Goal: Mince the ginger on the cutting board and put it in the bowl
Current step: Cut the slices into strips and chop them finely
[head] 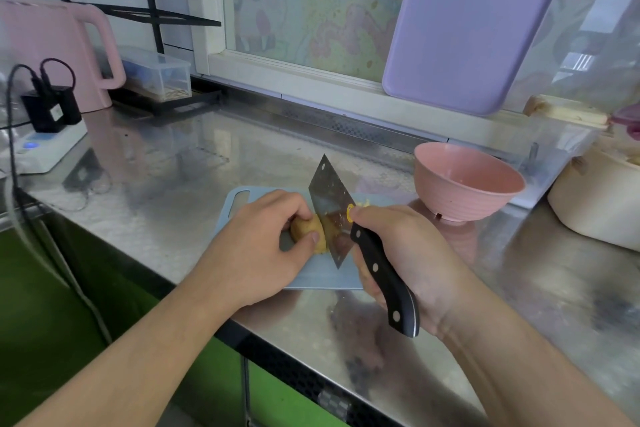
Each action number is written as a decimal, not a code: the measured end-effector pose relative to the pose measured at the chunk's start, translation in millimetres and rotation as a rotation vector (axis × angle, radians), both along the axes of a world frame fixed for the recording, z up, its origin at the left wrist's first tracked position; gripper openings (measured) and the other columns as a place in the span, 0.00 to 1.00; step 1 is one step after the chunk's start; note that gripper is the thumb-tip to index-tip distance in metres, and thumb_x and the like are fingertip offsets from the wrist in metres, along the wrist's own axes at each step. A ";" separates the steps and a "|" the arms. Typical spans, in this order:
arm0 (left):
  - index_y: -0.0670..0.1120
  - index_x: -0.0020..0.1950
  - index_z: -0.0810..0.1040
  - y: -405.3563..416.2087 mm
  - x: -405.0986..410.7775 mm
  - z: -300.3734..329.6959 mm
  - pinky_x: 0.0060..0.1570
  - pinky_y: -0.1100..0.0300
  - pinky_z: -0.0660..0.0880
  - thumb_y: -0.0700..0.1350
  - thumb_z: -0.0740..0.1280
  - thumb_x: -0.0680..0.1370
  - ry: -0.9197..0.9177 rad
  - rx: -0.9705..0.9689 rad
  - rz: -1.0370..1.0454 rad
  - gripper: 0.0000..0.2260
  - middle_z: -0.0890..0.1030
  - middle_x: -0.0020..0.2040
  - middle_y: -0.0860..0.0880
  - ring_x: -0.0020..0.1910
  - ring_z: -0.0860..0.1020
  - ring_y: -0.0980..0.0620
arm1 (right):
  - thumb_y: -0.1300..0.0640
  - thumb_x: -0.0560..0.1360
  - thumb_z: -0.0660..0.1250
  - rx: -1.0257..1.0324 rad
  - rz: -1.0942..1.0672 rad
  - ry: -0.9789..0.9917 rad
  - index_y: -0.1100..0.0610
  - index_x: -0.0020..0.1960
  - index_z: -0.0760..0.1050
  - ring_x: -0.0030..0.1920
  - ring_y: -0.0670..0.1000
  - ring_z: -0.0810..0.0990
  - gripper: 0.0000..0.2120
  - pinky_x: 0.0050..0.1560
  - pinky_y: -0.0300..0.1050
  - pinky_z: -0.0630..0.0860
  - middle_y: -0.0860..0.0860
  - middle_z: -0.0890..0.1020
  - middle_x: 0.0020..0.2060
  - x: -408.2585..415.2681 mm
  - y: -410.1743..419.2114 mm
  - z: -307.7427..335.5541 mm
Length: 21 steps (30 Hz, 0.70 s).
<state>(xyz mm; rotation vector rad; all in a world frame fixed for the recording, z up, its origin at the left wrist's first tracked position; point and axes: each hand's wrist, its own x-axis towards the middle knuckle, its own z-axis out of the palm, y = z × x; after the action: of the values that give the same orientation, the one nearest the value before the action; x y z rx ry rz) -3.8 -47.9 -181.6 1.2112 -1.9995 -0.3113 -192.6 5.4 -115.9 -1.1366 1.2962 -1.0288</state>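
Right hand point(398, 246) grips cleaver point(332, 211); left hand point(266, 239) pinches ginger point(306, 230) beside blade.

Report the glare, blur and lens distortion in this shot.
Head view: soft daylight glare and reflections smear across the steel counter; wide-angle bending bows the window frame and counter edge; the frame's edges are blurred, while the cleaver, ginger and bowl stay fairly sharp.

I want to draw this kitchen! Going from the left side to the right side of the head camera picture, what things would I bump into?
Pink kettle → clear plastic box → left hand holding the ginger → cleaver → right hand → pink bowl → cream pot.
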 end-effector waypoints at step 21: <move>0.58 0.49 0.76 3.0 -0.2 2.2 0.54 0.54 0.80 0.53 0.71 0.78 0.004 0.026 0.015 0.05 0.79 0.49 0.61 0.51 0.79 0.60 | 0.58 0.83 0.59 0.016 0.019 -0.011 0.54 0.22 0.72 0.21 0.53 0.63 0.29 0.29 0.50 0.54 0.54 0.67 0.22 -4.3 1.9 4.0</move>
<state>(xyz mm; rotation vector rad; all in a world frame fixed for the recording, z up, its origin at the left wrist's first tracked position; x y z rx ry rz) -3.9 -44.9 -179.4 1.2403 -1.9872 -0.3327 -196.9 7.3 -111.9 -1.1280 1.2806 -1.0082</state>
